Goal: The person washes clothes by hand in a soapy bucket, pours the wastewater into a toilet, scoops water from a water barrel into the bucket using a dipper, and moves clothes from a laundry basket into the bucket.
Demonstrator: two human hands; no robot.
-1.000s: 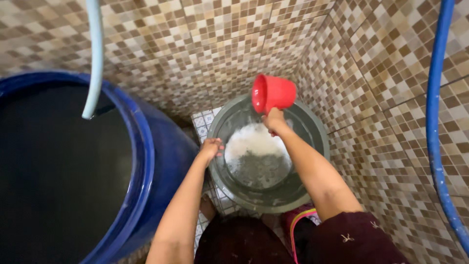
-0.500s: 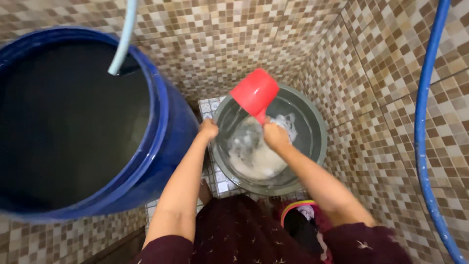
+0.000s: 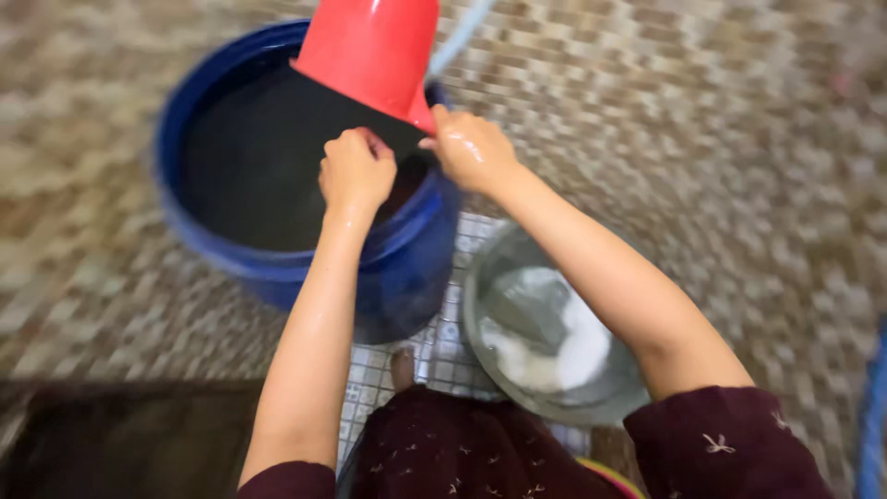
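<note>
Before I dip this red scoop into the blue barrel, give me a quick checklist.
1. Right hand grips the red scoop: ok.
2. Scoop is over the blue barrel opening: ok.
3. Left hand clear of the scoop's path: not ok, it sits at the barrel rim beside the scoop.
4. Water level in the barrel: cannot tell, inside is dark.
5. Grey basin upright on the floor: ok.
</note>
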